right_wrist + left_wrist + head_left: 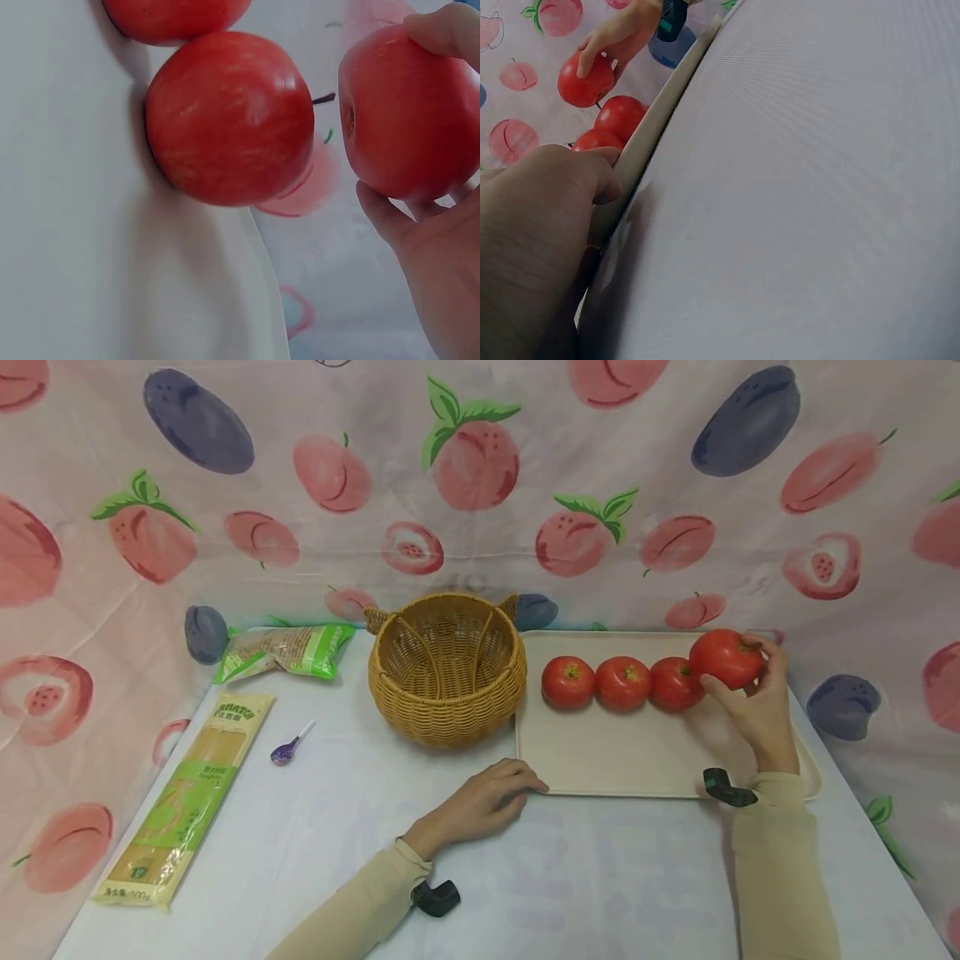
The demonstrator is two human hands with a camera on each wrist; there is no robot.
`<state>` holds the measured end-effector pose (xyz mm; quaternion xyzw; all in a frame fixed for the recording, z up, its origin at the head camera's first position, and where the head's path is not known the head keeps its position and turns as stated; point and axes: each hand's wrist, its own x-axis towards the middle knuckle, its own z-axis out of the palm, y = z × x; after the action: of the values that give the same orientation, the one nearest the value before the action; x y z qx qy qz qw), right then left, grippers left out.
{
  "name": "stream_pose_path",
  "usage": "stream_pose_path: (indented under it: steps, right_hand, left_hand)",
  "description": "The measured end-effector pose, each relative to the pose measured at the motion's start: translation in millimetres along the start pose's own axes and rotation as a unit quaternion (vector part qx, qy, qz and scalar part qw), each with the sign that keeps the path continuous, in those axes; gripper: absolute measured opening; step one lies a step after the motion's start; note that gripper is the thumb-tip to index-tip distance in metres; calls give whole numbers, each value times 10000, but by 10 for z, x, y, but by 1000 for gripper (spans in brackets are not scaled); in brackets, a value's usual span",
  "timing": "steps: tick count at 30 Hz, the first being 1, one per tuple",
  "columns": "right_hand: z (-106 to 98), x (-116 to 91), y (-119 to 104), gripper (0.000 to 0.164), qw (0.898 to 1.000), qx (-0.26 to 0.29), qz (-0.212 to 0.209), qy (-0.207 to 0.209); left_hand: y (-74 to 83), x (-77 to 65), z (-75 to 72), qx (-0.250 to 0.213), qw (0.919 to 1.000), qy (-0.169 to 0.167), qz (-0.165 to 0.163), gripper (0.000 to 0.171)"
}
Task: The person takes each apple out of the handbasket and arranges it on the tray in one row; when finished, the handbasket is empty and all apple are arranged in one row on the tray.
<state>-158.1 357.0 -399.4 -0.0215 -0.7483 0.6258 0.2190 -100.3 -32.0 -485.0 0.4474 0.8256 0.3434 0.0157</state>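
Note:
In the head view my right hand (757, 710) holds a red apple (725, 658) up at the right end of a row of apples, its thumb and fingers spread around the fruit. The right wrist view shows this held apple (409, 112) apart from a neighbouring apple (229, 118) with a dark stem. Three apples, the middle one (622, 683) among them, sit side by side on a cream tray (630, 752). At the tray's near left corner rests my left hand (480, 797), its fingertips touching the rim. Part of those fingers is hidden in the left wrist view.
A wicker basket (447, 722) stands beside the tray's left edge. Farther left lie a green-and-clear food packet (288, 652), a small purple spoon (285, 752) and a long pack of noodles (187, 802). Fruit-print cloth (465, 552) hangs behind the table.

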Motion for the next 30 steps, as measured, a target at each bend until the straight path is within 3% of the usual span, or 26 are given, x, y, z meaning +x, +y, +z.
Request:
stream_pose_path:
  steps: [5,11,22,30]
  right_hand:
    - [-71,14,55,75,9999,-28,52,146]
    - [-131,12,95,78,9981,-478,346,162]
    - [-222,37,290,77,9906,-1246,507,238]
    - [-233,35,337,78,9864,-1403,782,348]
  left_hand:
    - [1,5,-4,-8,10000,4,6,31]
    - [7,6,-11,-25,10000,7,-22,31]
    - [10,0,-8,-6,10000,41,-38,31]
    - [18,2,-14,-23,10000,47,-59,30]
